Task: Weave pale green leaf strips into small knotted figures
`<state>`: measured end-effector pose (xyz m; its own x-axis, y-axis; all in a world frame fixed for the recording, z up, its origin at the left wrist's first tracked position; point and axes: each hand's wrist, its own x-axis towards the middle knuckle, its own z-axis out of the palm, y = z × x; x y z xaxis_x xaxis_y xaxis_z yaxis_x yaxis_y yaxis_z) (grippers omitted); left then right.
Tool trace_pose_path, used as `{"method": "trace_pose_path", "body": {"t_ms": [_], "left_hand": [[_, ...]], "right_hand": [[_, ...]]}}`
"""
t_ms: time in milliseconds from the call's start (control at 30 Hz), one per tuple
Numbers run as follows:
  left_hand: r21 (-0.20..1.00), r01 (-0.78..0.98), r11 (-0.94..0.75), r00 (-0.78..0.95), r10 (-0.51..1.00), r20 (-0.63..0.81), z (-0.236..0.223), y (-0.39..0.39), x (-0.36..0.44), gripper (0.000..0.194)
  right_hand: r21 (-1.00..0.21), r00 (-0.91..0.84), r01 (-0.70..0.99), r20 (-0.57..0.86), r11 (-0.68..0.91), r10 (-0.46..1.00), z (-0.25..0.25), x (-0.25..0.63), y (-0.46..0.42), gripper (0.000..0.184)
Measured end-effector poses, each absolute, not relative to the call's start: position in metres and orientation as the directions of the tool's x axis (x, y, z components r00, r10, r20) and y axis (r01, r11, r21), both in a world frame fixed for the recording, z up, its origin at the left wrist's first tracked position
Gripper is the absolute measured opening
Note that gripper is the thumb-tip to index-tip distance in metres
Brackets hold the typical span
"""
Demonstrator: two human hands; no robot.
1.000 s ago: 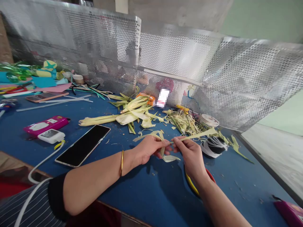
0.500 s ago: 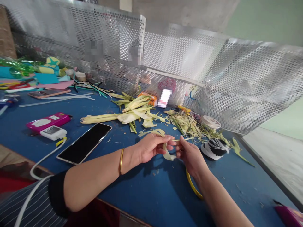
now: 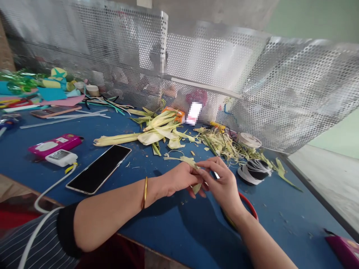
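Note:
My left hand pinches a pale green corn husk strip, whose ends stick out beyond the fingers and hang below them. Close against it, my right hand has its thumb and fingers closed on the same strip. The fingers hide the spot where they meet. Under my right wrist lies a tool with red and yellow looped handles, mostly covered by the arm. Behind the hands rests a bundle of corn husks, and to its right a heap of shredded husk scraps.
A black spool wound with white cord stands right of my hands. On the left lie a dark phone, a magenta power bank and a white device with a cable. Perforated metal panels border the blue table's back.
My right hand has come in closer to my left, its fingers now over the strip. The strip piece that stretched right past my right hand a second ago no longer shows.

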<state>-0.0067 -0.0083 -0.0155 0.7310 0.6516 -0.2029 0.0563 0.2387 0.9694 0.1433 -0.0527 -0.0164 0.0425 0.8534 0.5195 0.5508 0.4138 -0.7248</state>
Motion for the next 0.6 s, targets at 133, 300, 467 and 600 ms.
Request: {"method": "trace_pose_path", "body": {"t_ms": [133, 300, 467, 600], "left_hand": [[0.975, 0.130, 0.180, 0.748, 0.627, -0.216, -0.017, -0.012, -0.005, 0.015], [0.980, 0.174, 0.100, 0.792, 0.577, -0.199, -0.012, -0.008, -0.009, 0.027], [0.972, 0.130, 0.195, 0.844, 0.492, -0.212, -0.005, -0.002, -0.017, 0.029], [0.948, 0.135, 0.288, 0.876, 0.413, -0.250, 0.000, 0.001, -0.022, 0.031]], "right_hand": [[-0.861, 0.079, 0.411, 0.360, 0.299, 0.930, -0.017, 0.137, -0.053, 0.011], [-0.924, 0.083, 0.292, 0.283, 0.248, 0.956, -0.011, 0.140, -0.051, 0.021], [-0.922, -0.112, 0.320, 0.194, 0.220, 0.975, -0.004, 0.152, -0.046, 0.049], [-0.912, -0.201, 0.325, 0.191, 0.249, 0.961, 0.001, 0.159, -0.043, 0.048]]}}
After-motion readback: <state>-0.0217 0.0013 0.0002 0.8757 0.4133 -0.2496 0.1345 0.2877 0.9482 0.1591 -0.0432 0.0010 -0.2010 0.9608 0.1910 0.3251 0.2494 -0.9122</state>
